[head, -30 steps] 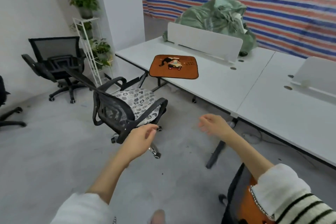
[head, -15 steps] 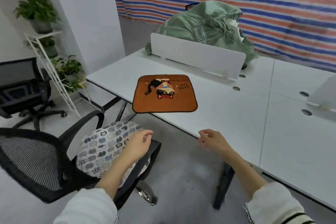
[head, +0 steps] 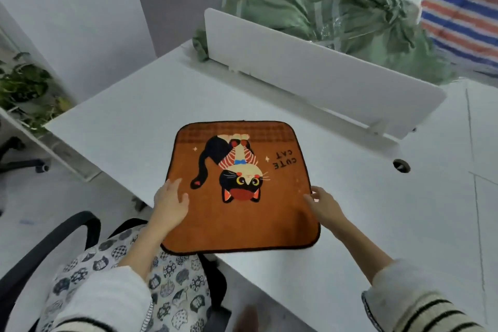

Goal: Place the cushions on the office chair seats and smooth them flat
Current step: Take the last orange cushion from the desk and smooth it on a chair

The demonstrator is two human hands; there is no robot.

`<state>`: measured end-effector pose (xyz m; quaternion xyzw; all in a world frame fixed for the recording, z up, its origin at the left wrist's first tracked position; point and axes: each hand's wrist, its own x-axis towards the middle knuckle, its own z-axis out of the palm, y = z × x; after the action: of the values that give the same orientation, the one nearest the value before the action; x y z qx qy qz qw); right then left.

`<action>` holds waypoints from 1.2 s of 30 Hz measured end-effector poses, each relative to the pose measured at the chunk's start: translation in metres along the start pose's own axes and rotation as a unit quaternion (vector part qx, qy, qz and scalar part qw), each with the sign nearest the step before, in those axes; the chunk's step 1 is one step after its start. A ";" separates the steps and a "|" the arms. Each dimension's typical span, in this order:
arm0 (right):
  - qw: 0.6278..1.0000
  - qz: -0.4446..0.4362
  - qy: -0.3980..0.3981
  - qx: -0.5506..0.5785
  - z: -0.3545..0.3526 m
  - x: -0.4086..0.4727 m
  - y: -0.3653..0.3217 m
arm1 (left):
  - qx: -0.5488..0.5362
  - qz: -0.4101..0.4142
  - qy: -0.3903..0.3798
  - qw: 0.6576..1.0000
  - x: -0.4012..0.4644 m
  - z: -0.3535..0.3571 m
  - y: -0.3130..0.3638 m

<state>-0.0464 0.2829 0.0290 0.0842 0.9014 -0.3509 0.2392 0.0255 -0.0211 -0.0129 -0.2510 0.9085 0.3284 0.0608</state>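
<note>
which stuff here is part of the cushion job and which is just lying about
Part of the job:
orange cat cushion on the desk, touched by left hand and right hand
patterned cushion on the office chair

Just lying about:
green sack
white divider
potted plants

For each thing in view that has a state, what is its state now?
Orange cat-print cushion: flat on the white desk, near edge overhanging.
Grey patterned cushion: lying on the black office chair seat.
Left hand: fingers straight, resting on the orange cushion.
Right hand: touching the cushion's right edge; grip unclear.
</note>
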 end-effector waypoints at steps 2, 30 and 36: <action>1.000 0.024 -0.004 0.002 0.002 0.031 -0.010 | 0.024 -0.045 -0.006 0.999 0.032 0.007 -0.009; 0.886 0.125 0.344 0.285 -0.151 -0.282 0.229 | -0.139 0.215 -0.092 0.962 -0.226 0.124 0.223; 0.770 0.186 0.526 0.311 -0.182 -0.549 0.360 | -0.189 0.385 -0.249 0.869 -0.475 0.191 0.302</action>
<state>0.4793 0.6801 0.2016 0.4913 0.6948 -0.4617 -0.2504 0.2772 0.4952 0.1404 0.2016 0.8087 0.5425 0.1051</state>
